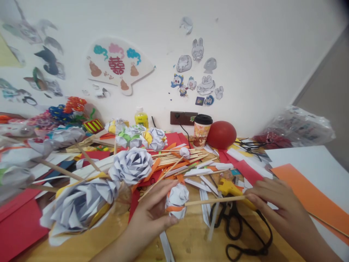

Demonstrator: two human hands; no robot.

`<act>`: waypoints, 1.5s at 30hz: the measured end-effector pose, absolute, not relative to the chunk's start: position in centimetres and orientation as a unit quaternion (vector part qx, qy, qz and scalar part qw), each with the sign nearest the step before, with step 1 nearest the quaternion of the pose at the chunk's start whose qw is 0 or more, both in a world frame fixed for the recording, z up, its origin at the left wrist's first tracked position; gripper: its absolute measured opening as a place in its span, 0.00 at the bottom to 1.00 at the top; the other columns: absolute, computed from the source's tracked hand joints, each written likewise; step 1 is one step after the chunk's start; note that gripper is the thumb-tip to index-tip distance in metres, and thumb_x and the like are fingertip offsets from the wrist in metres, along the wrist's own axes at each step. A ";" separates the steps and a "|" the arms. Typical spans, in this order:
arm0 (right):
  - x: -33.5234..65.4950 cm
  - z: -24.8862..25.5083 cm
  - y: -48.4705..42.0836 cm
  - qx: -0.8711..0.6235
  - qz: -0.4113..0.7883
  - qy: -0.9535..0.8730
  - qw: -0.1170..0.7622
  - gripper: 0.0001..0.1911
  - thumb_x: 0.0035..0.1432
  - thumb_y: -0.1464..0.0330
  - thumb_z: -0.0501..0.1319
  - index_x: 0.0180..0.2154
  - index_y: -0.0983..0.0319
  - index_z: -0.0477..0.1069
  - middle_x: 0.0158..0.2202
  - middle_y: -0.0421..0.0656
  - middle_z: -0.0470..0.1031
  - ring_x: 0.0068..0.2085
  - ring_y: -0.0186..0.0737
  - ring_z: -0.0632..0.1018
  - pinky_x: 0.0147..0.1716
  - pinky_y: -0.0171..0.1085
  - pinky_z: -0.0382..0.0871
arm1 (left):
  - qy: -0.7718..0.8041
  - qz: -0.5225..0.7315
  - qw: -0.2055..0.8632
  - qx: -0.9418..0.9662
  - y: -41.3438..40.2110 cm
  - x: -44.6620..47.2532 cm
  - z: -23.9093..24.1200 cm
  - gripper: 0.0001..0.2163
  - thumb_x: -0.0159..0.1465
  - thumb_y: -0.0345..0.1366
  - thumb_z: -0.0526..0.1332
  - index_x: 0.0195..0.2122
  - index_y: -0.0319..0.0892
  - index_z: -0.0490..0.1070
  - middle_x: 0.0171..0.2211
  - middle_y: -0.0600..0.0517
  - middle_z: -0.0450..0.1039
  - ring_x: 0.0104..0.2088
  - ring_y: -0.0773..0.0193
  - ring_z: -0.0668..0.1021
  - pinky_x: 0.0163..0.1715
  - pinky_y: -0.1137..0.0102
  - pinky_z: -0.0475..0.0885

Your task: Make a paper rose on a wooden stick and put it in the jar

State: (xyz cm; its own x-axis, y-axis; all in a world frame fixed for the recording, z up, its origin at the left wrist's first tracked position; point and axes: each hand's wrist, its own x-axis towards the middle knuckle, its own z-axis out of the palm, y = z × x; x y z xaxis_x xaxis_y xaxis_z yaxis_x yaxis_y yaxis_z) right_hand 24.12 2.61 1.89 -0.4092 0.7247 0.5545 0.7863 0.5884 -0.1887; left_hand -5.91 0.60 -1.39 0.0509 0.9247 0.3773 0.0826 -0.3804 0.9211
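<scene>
My left hand (152, 205) is closed round a small paper flower (177, 198), white with an orange strip near its base. A thin wooden stick (212, 201) runs from the flower's underside to the right. Its far end is pinched between the thumb and fingers of my right hand (272, 200). Just behind the stick lie a yellow glue gun (229, 187) with a glue stick (213, 222) and black-handled scissors (231, 218). Bigger white paper roses (132, 165) lie to the left of my left hand.
Wooden sticks (177, 158) and cut paper strips (200, 171) are heaped at mid-table. Behind them stand a lidded paper cup (202, 133), a red balloon (222, 134) and a yellow bottle (141, 117). Orange paper (308, 189) lies at right; a black cord (253, 251) curls in front.
</scene>
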 end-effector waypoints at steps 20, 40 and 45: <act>24.0 2.4 2.0 -0.436 -0.182 -0.817 0.330 0.15 0.57 0.58 0.53 0.26 0.57 0.72 0.22 0.39 0.73 0.25 0.37 0.70 0.31 0.40 0.53 | 0.488 0.502 0.325 0.636 0.8 -5.6 -1.5 0.22 0.47 0.35 0.66 0.46 0.52 0.70 0.49 0.48 0.69 0.52 0.52 0.67 0.51 0.61 0.63; 23.0 1.8 2.0 -0.428 -0.156 -0.841 0.293 0.21 0.60 0.60 0.49 0.21 0.60 0.69 0.18 0.40 0.71 0.21 0.34 0.69 0.28 0.37 0.55 | 0.509 0.490 0.391 0.589 1.0 -5.1 -0.9 0.22 0.45 0.32 0.66 0.43 0.52 0.72 0.49 0.48 0.69 0.52 0.52 0.67 0.41 0.67 0.72; 23.2 2.1 2.4 -0.414 -0.106 -0.853 0.300 0.15 0.58 0.59 0.53 0.25 0.58 0.71 0.21 0.40 0.72 0.23 0.35 0.71 0.25 0.36 0.59 | 0.498 0.480 0.391 0.607 0.7 -5.5 -0.9 0.22 0.47 0.34 0.66 0.46 0.53 0.71 0.51 0.48 0.66 0.55 0.52 0.64 0.47 0.64 0.67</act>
State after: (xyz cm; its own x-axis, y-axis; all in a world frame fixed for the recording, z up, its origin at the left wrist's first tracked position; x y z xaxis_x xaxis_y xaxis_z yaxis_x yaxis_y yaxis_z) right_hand 23.15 2.40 2.15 -0.4777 0.6423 0.5993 0.7691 0.6355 -0.0680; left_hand -5.48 0.67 -0.89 0.0427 0.9803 0.1928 0.2297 -0.1975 0.9530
